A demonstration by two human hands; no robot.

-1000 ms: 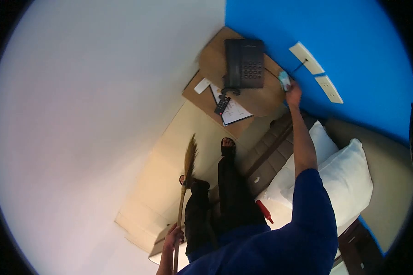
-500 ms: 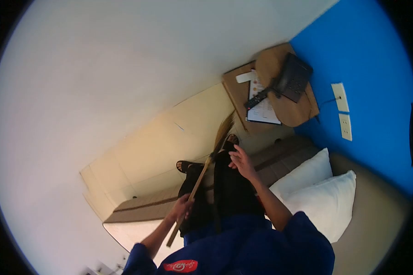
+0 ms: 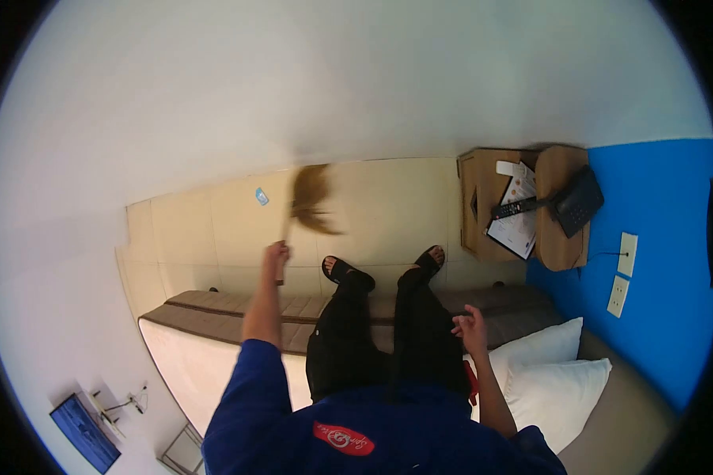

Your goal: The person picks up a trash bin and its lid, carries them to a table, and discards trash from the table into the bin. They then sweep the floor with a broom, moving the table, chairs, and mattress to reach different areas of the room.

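Observation:
My left hand [image 3: 277,257] is closed round the handle of a broom [image 3: 312,194], low over the tiled floor. The bristles fan out toward the wall and are blurred. Left of the bristles, a small blue-and-white packet [image 3: 261,196] lies on the floor. My right hand [image 3: 470,327] hovers beside my right thigh, near the bed's edge, holding nothing. Its fingers are slightly bent and apart.
A bed [image 3: 214,352] with white pillows [image 3: 558,396] runs behind my legs. To the right, a wooden nightstand [image 3: 469,218] bears a black telephone [image 3: 576,202], a remote control [image 3: 515,208] and papers. A white wall borders the floor ahead.
My left hand has swung the broom forward and left, from across my legs to the floor near the wall. My view has turned; the blue-and-white packet now shows.

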